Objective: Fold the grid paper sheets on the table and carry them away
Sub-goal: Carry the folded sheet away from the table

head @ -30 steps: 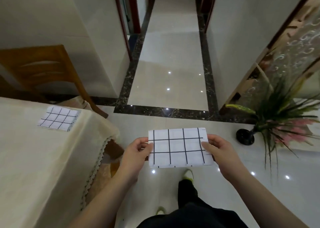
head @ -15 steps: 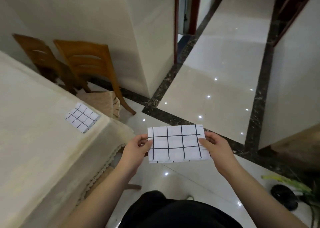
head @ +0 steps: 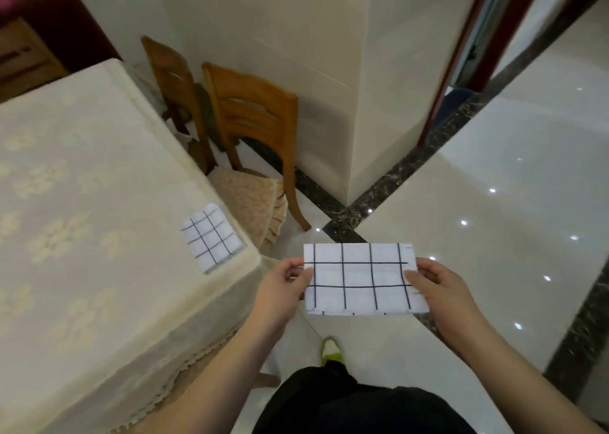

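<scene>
Nearest the wearer, off the table's (head: 99,176) near corner and over the floor (head: 494,236), the left hand (head: 280,288) and right hand (head: 441,292) hold a folded grid paper sheet (head: 361,278) level by its two short ends. The fingers (head: 298,278) of each hand are clamped on the sheet, thumb above and the remaining fingers beneath. Relative to the earlier views, the grip and the sheet's attitude are unchanged. The view has swung toward the table: more of the table top is now in frame, and the second grid paper sheet (head: 212,239) on it appears larger and closer. That second sheet lies flat on the table, just inside the corner nearest the hands, and appears already folded. Beyond the table corner stand two wooden chairs (head: 250,117) against the wall (head: 296,38). Judgement: the held sheet is folded and in transit; the turn toward the table suggests that the remaining sheet is the next item to collect.
</scene>
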{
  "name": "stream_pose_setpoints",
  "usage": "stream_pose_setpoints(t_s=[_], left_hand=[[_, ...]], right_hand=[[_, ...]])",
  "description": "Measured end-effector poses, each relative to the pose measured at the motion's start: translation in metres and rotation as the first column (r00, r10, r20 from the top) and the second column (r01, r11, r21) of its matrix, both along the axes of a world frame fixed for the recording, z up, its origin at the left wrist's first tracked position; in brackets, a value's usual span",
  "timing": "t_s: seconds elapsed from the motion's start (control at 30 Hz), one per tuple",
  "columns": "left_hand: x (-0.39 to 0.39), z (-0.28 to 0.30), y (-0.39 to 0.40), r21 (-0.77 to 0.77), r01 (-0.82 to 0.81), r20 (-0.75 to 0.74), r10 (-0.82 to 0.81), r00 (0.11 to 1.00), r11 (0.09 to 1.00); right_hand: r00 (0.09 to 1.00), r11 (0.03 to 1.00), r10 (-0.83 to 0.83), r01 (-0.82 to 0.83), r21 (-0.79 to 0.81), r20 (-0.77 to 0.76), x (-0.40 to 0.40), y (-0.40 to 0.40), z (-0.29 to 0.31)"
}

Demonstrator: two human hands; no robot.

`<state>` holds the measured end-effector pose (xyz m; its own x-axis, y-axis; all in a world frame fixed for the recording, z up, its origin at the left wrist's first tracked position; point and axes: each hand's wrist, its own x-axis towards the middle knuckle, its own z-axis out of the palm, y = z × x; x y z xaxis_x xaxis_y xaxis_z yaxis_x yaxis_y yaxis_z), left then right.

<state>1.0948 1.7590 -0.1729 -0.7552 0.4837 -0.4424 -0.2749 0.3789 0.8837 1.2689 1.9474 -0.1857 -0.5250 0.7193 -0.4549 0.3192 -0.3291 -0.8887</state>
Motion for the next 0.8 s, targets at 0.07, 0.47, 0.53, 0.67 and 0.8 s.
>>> stream_pose_setpoints(t_s=[0.07,0.47,0.53,0.67,0.8], left_hand=[[-0.021,0.002,0.014,-0.002,-0.027,-0.010,0.027,1.000,1.000],[-0.116,0.004,0.077,0.032,-0.162,0.053,0.160,0.986,0.986],[-0.124,-0.002,0.085,0.025,-0.213,0.059,0.211,0.976,0.977],[-0.137,-0.009,0.104,0.014,-0.333,0.119,0.329,0.937,0.943],[-0.147,-0.009,0.125,0.028,-0.483,0.210,0.468,0.859,0.875]], right_hand=[[0.999,0.999,0.035,-0.035,0.028,0.006,-0.025,0.017,0.006],[0.977,0.977,0.214,-0.214,-0.002,-0.013,-0.149,0.110,0.018],[0.960,0.960,0.279,-0.279,-0.002,-0.010,-0.170,0.128,0.013],[0.910,0.910,0.414,-0.414,0.006,-0.016,-0.214,0.164,0.007],[0.839,0.839,0.544,-0.544,-0.023,-0.006,-0.257,0.196,0.007]])
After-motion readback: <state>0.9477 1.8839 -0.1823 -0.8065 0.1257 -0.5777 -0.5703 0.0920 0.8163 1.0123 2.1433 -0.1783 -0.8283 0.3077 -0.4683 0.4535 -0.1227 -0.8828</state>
